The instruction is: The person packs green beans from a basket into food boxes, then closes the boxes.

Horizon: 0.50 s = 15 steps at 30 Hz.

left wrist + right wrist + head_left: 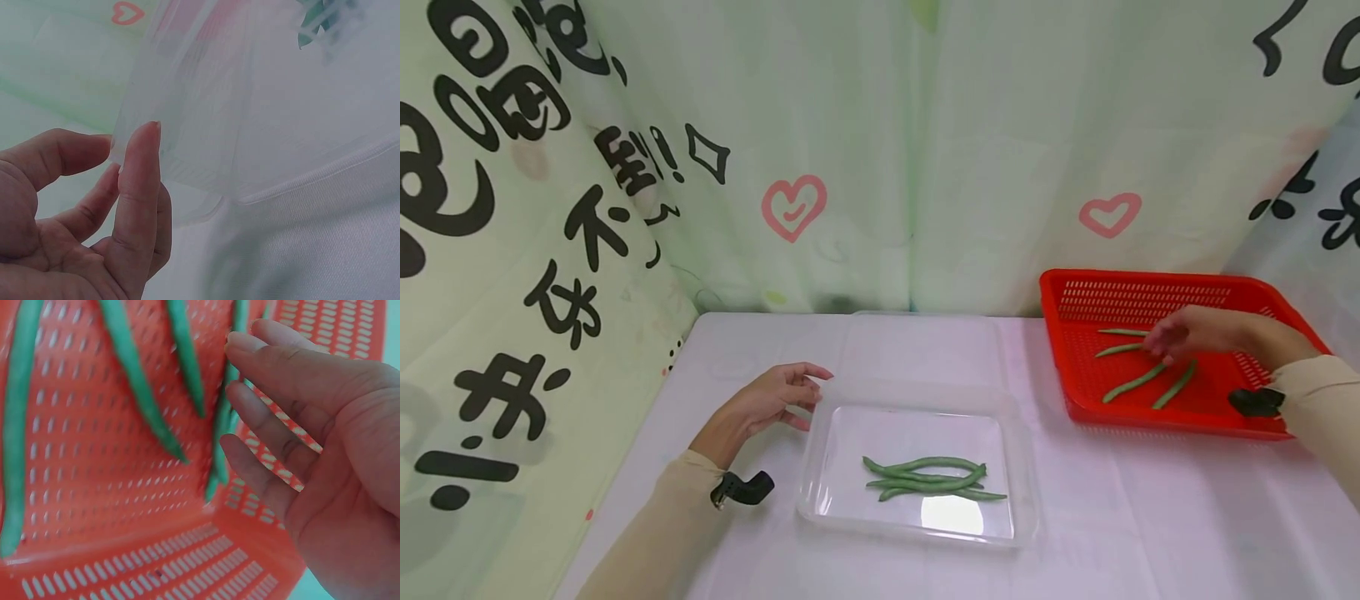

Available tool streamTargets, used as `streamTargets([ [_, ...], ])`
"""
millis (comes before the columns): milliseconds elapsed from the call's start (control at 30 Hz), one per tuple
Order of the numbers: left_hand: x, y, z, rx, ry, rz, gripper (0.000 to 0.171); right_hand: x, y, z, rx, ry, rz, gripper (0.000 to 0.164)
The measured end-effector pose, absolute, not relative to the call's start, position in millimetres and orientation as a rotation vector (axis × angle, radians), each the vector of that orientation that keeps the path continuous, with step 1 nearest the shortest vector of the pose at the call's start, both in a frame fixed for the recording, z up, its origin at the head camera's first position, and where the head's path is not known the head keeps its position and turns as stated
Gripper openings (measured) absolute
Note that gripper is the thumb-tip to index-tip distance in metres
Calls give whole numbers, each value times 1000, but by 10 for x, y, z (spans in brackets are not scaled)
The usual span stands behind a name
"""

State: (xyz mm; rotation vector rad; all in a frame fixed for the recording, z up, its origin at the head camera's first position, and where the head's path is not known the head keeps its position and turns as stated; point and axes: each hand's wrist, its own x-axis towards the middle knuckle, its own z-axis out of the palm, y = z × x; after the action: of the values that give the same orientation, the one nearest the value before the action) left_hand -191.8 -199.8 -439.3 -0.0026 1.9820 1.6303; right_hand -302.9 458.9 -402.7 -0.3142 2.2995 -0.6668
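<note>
My left hand is at the far left corner of a clear plastic box, its thumb and fingers pinching the edge. Seen from the left wrist, the fingers lie on both sides of the box's thin wall. Inside the box lies a small bunch of green beans. Over on the right, my right hand reaches into a red plastic basket. Its fingers are loosely bent, with the fingertips close beside several green beans and nothing gripped between them.
More green beans lie spread over the basket floor. White cloth covers the table. A printed curtain hangs along the back and left side, right behind the table's far edge.
</note>
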Motion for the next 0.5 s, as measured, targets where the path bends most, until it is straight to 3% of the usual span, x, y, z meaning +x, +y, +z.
streamTargets([
  [333,-1923,-2021,-4407,44,1973,1651,45,-3071,4666,-4114,-322,2258,-558,38],
  [500,-1931,-2016,-4410,28,1975,1648,45,-3087,4640,-4162,-319,2211,-579,26],
])
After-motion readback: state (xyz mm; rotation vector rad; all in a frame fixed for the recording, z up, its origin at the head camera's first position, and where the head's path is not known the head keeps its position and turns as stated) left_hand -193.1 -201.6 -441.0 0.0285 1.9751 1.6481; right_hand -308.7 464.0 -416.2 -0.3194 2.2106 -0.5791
